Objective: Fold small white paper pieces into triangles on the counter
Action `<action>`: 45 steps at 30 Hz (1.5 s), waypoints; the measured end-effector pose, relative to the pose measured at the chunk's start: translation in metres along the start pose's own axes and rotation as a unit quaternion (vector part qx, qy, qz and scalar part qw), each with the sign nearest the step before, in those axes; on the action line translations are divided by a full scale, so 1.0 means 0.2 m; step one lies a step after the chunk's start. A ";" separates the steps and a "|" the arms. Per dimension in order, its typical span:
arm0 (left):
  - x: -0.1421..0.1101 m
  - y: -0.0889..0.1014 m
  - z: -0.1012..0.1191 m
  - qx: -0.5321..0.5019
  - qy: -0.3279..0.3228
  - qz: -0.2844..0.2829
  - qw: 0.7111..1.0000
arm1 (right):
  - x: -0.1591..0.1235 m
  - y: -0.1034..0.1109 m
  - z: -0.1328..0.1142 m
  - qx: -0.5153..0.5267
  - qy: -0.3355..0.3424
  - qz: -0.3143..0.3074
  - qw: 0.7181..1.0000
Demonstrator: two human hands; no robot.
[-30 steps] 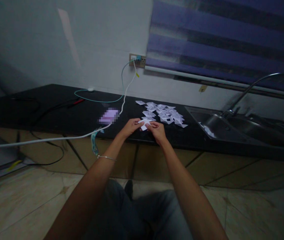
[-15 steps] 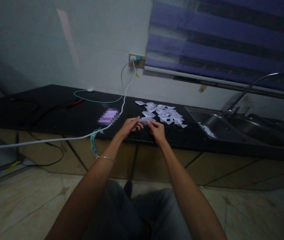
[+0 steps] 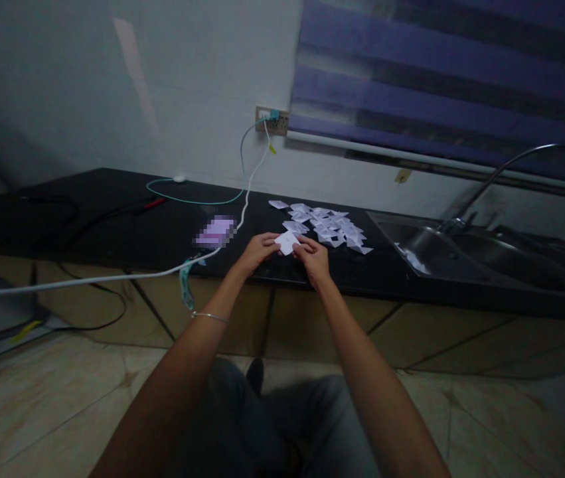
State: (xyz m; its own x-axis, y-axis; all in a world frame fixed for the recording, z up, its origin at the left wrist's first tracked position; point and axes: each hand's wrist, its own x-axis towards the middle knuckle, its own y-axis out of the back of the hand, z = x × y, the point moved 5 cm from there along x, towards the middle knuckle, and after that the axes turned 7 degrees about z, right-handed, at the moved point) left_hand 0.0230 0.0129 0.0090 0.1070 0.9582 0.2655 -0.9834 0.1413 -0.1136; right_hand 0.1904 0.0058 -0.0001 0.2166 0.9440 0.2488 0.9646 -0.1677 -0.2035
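Between my two hands is a small white square of paper (image 3: 287, 243), turned with a corner toward me and its flat face up. My left hand (image 3: 261, 249) pinches its left corner between thumb and fingers. On the other side, my right hand (image 3: 312, 257) grips the right corner the same way. Just beyond the fingers lies a loose pile of similar white paper pieces (image 3: 329, 224), overlapping on the black countertop (image 3: 242, 269). Faint marks show on the held square, too small to read.
A phone (image 3: 216, 231) with a blurred screen lies left of my hands, a teal strap (image 3: 186, 285) hanging off the edge. A white cable (image 3: 162, 273) crosses the counter from the wall outlet (image 3: 272, 121). To the right are a steel sink (image 3: 441, 255) and a curved faucet (image 3: 501, 166).
The paper between my hands was blurred and seen at a slant; now it is flat and clearly square. My fingers have shifted slightly around it, and the pile is unmoved.
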 end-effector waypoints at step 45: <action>-0.04 -0.08 0.08 0.099 -0.054 -0.105 0.988 | 0.00 -0.02 -0.01 0.006 -0.001 -0.057 0.998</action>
State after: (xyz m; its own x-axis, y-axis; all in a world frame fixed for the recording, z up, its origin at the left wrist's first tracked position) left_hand 0.0360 -0.0006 0.0237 0.3055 0.8792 0.3656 -0.9518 0.2716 0.1423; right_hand 0.1877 0.0064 0.0023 0.1056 0.9573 0.2690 0.9810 -0.0559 -0.1860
